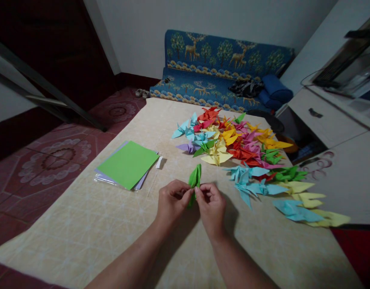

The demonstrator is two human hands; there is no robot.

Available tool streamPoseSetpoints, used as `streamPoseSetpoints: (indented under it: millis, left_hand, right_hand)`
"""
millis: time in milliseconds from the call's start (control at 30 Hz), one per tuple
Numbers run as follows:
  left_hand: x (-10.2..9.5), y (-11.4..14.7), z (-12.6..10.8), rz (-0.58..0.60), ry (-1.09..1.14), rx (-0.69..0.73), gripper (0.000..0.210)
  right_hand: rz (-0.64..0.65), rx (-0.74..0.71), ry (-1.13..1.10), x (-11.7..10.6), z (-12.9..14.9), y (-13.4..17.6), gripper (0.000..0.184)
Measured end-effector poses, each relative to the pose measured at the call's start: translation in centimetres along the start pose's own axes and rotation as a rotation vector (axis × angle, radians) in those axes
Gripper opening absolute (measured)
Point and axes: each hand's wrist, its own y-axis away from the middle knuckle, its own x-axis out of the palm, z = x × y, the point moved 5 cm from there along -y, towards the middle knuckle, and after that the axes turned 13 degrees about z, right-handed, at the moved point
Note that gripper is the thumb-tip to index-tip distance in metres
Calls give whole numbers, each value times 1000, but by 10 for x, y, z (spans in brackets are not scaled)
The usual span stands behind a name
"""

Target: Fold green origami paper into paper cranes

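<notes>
Between my two hands, above the middle of the table, is a folded piece of green paper (195, 176) standing upright. My left hand (173, 199) pinches it from the left between thumb and fingers. From the other side, my right hand (211, 202) pinches the same paper, the two thumbs nearly touching. Its lower part shows below the fingertips, partly hidden by them. To the right and beyond my hands lies a large group of folded paper cranes (218, 150) in blue, yellow, red, orange, pink, green and purple. A stack of square paper with a green sheet (129, 163) on top lies to the left.
A cream patterned cloth covers the table (91, 233). A small white piece (159, 162) lies beside the paper stack. Past the far edge stands a blue sofa (191, 86) with deer patterns. A white cabinet (347, 168) is on the right, and metal legs (52, 90) lean at left.
</notes>
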Motion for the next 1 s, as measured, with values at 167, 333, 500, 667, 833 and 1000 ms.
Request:
streamPoseSetpoints:
  millis: [167,333,500,667,833,1000]
  left_hand:
    - [4,5,-7,32,-126,137,15]
    - [7,11,-6,49,-268,162,26]
    - [12,15,-15,80,-383,186,29]
    - [12,16,-19,116,-191,208,21]
    - [3,15,-13,-8,-89,162,13]
    - [1,15,-16,33,-35,204,16]
  right_hand:
    - [5,-39,34,0,1,1,8]
    - [21,-93,-14,0,10,3,10]
    - [19,51,-149,-2,10,2,21]
    - [31,117,-227,-3,0,0,21]
    - [80,97,-308,1,-4,0,18]
    - [91,105,-410,4,-8,1,26]
